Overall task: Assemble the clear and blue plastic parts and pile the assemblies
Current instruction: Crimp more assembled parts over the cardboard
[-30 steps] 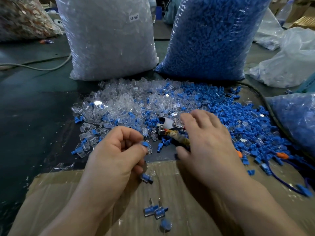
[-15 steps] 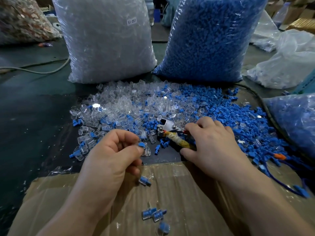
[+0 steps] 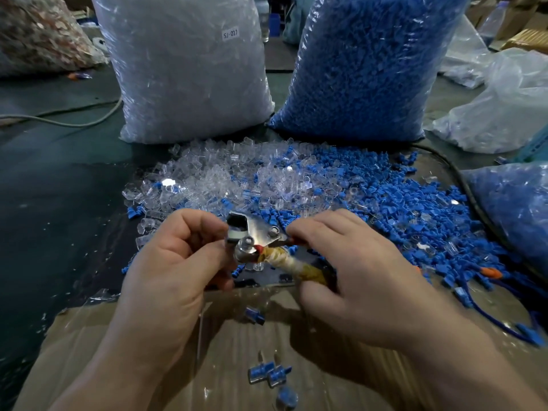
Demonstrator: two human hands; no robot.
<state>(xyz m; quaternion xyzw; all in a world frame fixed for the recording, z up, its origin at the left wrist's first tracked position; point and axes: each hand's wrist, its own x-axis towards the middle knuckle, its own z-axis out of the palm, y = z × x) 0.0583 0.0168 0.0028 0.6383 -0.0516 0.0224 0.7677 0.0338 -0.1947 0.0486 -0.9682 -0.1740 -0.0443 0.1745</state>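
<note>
Pressing step in hand: right hand (image 3: 364,271) grips taped plier-type tool (image 3: 261,247), left hand (image 3: 175,262) pinches clear part (image 3: 247,243) at its head above bench (image 3: 59,203); next, likely squeeze, then drop beside finished assemblies (image 3: 268,373) on cardboard (image 3: 118,351).

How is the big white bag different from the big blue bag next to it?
The white bag is full of clear pieces, while the blue bag is full of blue pieces. The white bag has a small label near its top; no label shows on the blue bag. The white bag stands on the left, the blue bag on the right. Both are see-through plastic, stuffed full, and stand upright behind the mixed pile of loose parts.
</note>
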